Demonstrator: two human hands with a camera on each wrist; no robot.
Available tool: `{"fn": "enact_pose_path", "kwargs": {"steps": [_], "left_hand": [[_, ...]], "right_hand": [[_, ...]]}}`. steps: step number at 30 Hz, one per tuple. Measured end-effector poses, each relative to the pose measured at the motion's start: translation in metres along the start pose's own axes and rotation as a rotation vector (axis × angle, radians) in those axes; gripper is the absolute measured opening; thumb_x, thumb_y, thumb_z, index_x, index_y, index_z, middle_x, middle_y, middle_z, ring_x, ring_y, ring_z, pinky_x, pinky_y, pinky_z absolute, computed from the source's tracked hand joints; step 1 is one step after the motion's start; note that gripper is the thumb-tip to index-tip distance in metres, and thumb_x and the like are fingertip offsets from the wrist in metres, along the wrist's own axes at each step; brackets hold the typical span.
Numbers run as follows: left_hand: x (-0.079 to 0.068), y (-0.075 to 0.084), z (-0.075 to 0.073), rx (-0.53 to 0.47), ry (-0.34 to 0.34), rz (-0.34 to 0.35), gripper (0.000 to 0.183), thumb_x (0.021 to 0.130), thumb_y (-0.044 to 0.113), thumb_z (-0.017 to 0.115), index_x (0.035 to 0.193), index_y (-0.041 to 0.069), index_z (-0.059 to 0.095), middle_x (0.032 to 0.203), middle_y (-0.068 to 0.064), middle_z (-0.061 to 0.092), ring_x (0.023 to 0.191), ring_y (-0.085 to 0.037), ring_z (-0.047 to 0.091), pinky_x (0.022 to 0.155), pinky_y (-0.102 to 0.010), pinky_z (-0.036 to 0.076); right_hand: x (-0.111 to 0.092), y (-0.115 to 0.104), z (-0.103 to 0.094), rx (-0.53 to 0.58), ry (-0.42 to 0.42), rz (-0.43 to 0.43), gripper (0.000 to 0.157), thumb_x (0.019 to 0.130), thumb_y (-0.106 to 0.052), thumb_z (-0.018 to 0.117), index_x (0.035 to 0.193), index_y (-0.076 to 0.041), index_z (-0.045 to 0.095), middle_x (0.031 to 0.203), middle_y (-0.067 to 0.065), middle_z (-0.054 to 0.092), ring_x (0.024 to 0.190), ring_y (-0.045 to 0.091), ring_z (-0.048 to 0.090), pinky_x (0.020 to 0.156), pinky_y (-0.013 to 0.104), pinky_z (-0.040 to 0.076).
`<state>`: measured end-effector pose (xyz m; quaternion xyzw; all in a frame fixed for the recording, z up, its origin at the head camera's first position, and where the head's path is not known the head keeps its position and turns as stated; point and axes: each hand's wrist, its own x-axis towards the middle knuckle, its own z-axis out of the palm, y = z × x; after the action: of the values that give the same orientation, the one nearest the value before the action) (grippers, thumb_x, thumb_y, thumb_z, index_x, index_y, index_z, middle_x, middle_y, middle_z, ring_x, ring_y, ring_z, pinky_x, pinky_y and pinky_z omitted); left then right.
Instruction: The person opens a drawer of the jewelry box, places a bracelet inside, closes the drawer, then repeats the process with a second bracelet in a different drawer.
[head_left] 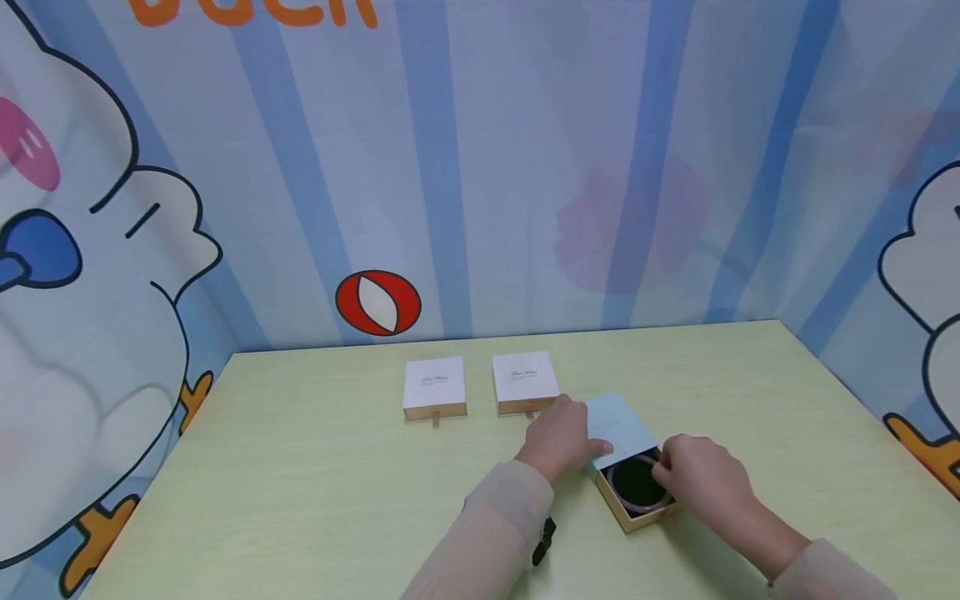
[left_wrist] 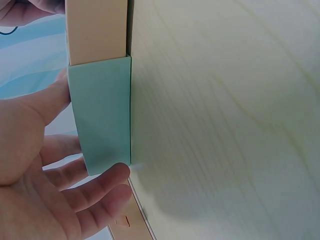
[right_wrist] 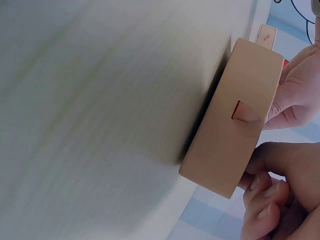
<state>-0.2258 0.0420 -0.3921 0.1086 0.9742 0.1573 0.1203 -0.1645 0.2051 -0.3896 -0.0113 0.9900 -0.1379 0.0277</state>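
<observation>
A light blue box sleeve (head_left: 618,423) lies angled on the table, its tan drawer (right_wrist: 225,135) pulled partway out toward me. Inside the drawer, a pale pinkish bangle (head_left: 647,509) rings a round black centre (head_left: 636,481). My left hand (head_left: 558,439) grips the sleeve from its left, thumb on top and fingers around the side and far end. Over the drawer's right side, my right hand (head_left: 705,477) has its fingers curled, thumb and forefinger pinching at the bangle's right edge; its fingertips are partly hidden. The drawer front carries a small ribbon tab (right_wrist: 245,113).
Two closed white boxes with tan fronts stand toward the back: one box (head_left: 435,385) left of centre, the other box (head_left: 525,379) just beyond my left hand. The pale wooden table (head_left: 300,467) meets a printed blue-and-white curtain (head_left: 510,167) behind and at both sides.
</observation>
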Motion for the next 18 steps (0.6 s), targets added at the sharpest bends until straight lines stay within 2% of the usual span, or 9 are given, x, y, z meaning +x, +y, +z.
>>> {"fn": "enact_pose_path", "kwargs": {"steps": [18], "left_hand": [[-0.0015, 0.0018, -0.0016, 0.0, 0.001, -0.003, 0.053, 0.08, 0.049, 0.07, 0.116, 0.011, 0.064, 0.11, -0.002, 0.055, 0.077, -0.013, 0.048, 0.062, -0.025, 0.041]], "right_hand": [[0.0009, 0.002, 0.0037, -0.025, -0.004, -0.024, 0.018, 0.085, -0.017, 0.065, 0.069, -0.008, 0.064, 0.06, -0.001, 0.055, 0.052, 0.013, 0.048, 0.045, 0.027, 0.038]]}}
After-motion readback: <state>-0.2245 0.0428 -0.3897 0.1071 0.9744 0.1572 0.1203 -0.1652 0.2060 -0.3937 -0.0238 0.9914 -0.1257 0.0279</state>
